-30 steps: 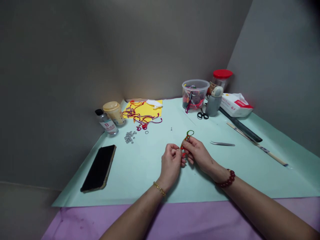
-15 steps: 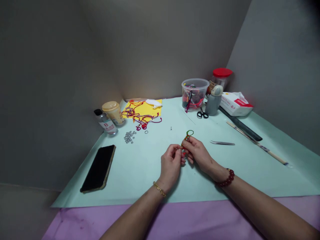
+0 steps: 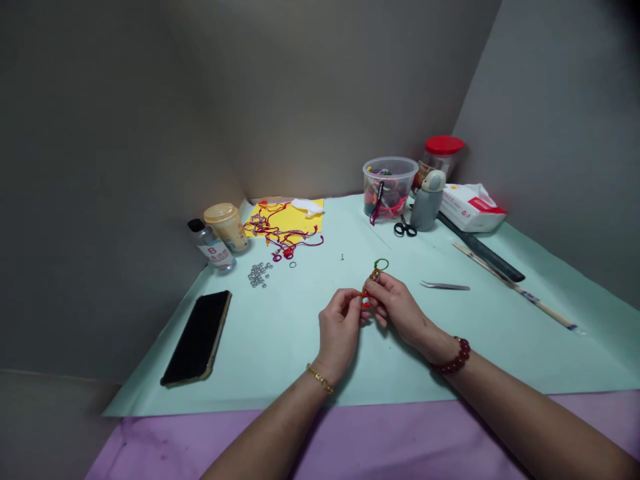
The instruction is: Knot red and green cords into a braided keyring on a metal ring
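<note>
A small braided cord piece (image 3: 373, 274) in red and green, with a green loop at its top, is held upright over the pale green sheet. My right hand (image 3: 395, 301) pinches it between thumb and fingertips just below the loop. Close beside it, my left hand (image 3: 343, 321) has its thumb and index finger closed on the lower red part of the cord. The fingertips of both hands nearly touch, and they hide much of the piece's lower end. Silver tweezers (image 3: 445, 287) lie to the right of my right hand.
Left: a phone (image 3: 197, 339), silver beads (image 3: 258, 275), a bottle (image 3: 216, 250), a lidded cup (image 3: 227, 227). Behind: cords on yellow paper (image 3: 295, 217), a tub (image 3: 390, 190), black scissors (image 3: 405, 229), a grey flask (image 3: 427, 205). Right: a tissue pack (image 3: 470, 208), wrapped chopsticks (image 3: 517, 288).
My left hand has shifted slightly left, away from my right hand. The red part between the fingers shows differently, and the green loop has moved very slightly.
</note>
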Tool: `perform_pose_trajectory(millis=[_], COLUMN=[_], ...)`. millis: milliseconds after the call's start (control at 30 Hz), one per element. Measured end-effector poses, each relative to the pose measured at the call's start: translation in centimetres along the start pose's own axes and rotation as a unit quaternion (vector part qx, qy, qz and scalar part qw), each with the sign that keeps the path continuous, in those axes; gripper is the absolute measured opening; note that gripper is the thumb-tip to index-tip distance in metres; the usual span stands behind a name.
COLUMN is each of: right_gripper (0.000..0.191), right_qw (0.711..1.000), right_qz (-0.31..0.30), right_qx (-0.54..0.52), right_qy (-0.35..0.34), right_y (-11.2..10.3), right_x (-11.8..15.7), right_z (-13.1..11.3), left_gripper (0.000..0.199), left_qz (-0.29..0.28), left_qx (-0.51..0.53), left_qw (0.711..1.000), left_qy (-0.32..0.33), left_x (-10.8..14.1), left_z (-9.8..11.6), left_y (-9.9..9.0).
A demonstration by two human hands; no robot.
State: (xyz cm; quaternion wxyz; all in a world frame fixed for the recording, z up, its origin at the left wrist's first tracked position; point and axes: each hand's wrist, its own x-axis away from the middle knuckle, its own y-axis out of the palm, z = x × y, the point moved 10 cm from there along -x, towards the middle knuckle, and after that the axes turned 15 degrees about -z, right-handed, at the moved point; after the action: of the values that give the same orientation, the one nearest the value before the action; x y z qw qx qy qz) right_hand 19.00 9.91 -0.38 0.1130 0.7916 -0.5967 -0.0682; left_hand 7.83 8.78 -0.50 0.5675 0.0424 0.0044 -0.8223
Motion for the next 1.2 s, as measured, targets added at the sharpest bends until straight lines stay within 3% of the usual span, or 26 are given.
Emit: perform_pose_trajectory(millis=[167,367,833,1033,1200], right_gripper=[0.028,0.025,0.022,0.026,0.029], right_qw=[1.0,1.0,0.997,0.996,0.998], right_qz=[-0.005,-0.001,-0.03,-0.057,-0.054], right_qx=[0.004,0.02,0.067,0.072,0.03], right_qy=[0.009,0.001,0.007,0.017,0.021], right_y=[0.1,-0.1,0.2,0.2,0.8], right_x=[0.0,-0.1,-0.2,-0.4,0.2], right_z=[0.4,0.4,-0.2,-0.2,-0.5], left_gripper=[0.019,0.021,0.03,0.027,0.026], left_qz=[0.002,-0.008,-0.076,-0.134,-0.068], left_qx=[-0.017,-0.107,-0.205,-0.108,-0.001], left_qw=[1.0,0.994,0.976,0.983,0.997], left_qy=[0.003,-0.002,-0.018,-0.059,-0.026], left_x=[0.0,0.2,-0.1,-0.8,-0.7], left_z=[0.3,0.8,1.1,-0.1,0.5], left_y=[-0.1,-0.1,0.9,1.5,0.8])
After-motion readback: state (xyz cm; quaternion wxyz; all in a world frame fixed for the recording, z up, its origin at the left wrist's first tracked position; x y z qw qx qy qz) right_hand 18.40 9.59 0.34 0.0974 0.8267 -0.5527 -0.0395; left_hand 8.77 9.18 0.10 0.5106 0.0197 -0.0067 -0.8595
